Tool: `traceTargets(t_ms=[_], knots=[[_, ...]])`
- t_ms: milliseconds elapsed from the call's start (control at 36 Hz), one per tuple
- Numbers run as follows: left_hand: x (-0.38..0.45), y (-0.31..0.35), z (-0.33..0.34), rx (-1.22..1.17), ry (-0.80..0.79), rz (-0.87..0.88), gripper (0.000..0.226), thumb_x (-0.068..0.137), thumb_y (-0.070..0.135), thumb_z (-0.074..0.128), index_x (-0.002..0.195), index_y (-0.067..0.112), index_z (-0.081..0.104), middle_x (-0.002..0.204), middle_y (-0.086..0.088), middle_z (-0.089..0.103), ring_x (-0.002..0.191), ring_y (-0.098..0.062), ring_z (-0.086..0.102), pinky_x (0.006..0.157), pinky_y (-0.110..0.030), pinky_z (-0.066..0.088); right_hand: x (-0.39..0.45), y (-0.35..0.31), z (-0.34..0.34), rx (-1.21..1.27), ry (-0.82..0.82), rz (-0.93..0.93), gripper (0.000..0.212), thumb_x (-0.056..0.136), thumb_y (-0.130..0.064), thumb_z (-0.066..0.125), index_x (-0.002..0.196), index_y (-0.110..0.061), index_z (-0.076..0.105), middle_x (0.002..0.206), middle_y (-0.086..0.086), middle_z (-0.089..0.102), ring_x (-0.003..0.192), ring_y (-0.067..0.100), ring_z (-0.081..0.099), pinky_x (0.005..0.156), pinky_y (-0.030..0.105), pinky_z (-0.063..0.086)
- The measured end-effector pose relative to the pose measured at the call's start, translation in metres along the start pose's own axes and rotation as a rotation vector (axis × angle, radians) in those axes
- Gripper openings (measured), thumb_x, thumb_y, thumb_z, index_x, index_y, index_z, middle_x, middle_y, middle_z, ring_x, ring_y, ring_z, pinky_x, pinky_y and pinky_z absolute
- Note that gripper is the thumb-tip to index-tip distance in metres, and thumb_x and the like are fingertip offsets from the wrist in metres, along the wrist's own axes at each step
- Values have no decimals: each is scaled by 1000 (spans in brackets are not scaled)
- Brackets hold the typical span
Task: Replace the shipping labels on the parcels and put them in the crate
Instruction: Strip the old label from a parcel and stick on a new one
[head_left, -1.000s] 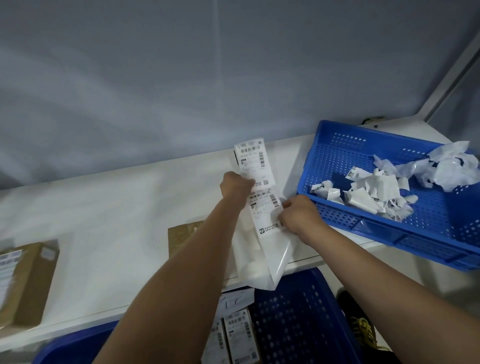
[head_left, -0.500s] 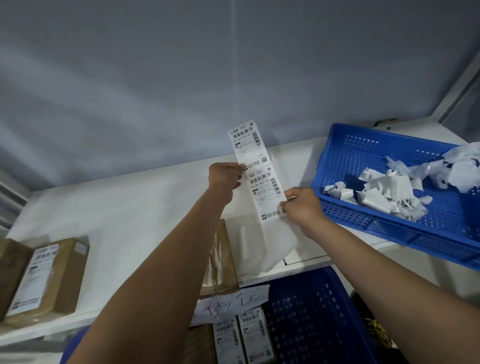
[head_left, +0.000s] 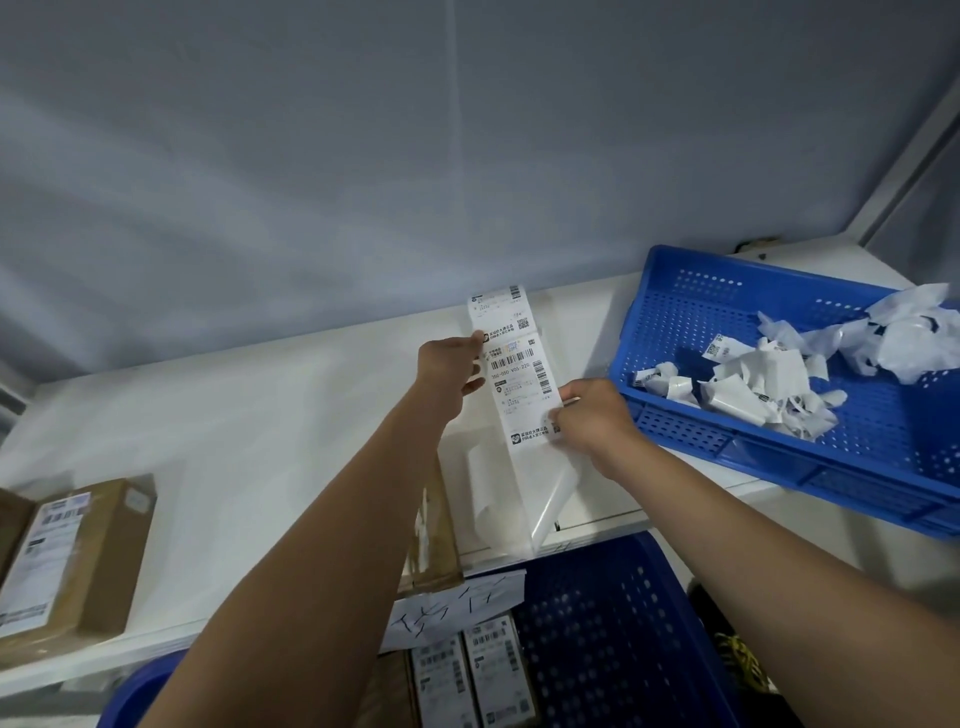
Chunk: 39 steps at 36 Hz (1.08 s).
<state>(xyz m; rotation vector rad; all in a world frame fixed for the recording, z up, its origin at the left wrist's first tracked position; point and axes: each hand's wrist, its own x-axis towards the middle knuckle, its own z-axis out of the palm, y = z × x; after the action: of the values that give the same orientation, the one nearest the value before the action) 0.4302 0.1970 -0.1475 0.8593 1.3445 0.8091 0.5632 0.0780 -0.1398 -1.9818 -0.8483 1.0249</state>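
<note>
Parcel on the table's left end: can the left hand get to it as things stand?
Probably not right away: the left hand pinches the label strip. Once freed, nothing blocks the way to the parcel.

Two bare forearms in view, no sleeves visible up to the frame edge. Left hand (head_left: 451, 367) and right hand (head_left: 596, 414) both bare: no gloves, rings, watch or wristbands seen. Bottom right, a dark shoe (head_left: 737, 654) with yellowish laces, partly cut off by the arm and crate.

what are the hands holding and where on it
Both hold the white strip of printed shipping labels: left hand pinches its left edge, right hand its lower right corner.
</note>
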Motion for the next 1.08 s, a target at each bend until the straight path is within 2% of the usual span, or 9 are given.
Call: traceTargets(t_ms=[278,361,417,472,556,722,833,917,1083], knots=[[-37,-34,1,52,-177,-115,25,97,9,68,117,-6,63,100,-17,71,79,-27,67,66,-31,59,4,3,0,32,48,10,31,85,7,67,70,-21,64,91,6,72,88,24,68,74,32,56],[-50,-46,-3,79,-242,-154,17,94,5,71,107,-5,68,108,-21,71,91,-30,66,90,-41,57,4,3,0,57,77,14,32,87,8,65,71,-19,59,84,1,66,81,19,63,67,28,50],[-55,-48,-9,73,-291,-155,17,91,4,74,106,-3,68,102,-17,71,90,-27,64,98,-43,55,6,4,0,71,99,23,21,87,6,65,88,-14,60,94,2,64,87,19,62,70,27,49],[-58,-45,-15,71,-339,-139,16,90,2,74,105,1,68,96,-11,73,85,-22,66,88,-35,60,7,5,1,74,128,20,28,87,3,66,110,-12,59,112,5,63,98,21,62,72,26,47],[-62,-41,-21,83,-328,-115,15,89,-3,73,102,1,68,92,-9,74,76,-17,67,67,-23,60,4,3,1,60,163,-19,35,90,-1,65,122,-11,52,115,8,62,95,19,59,59,23,40],[-65,-43,-21,65,-258,-20,29,87,-1,76,115,-8,70,114,-20,74,94,-25,68,87,-32,61,-4,-5,3,-63,179,-197,35,94,-6,64,125,-9,49,107,13,67,94,23,63,80,30,49],[-68,-46,-15,24,-201,61,15,86,1,78,99,-6,73,96,-20,69,87,-26,63,86,-34,59,-7,-9,0,-376,286,-444,39,95,-7,61,133,-9,54,130,15,57,113,32,57,92,39,50],[-69,-47,-10,21,-190,126,9,87,5,78,89,-4,76,84,-16,64,80,-25,58,87,-39,58,-11,-17,-3,-520,225,-608,27,96,-12,61,123,-12,67,126,10,61,119,29,53,96,39,47],[-70,-45,-6,52,-246,190,10,94,0,70,98,-6,75,87,-13,65,86,-22,59,94,-39,56,-12,-12,-4,-626,137,-658,20,97,-12,58,86,-11,74,89,9,71,88,31,61,81,39,49]])
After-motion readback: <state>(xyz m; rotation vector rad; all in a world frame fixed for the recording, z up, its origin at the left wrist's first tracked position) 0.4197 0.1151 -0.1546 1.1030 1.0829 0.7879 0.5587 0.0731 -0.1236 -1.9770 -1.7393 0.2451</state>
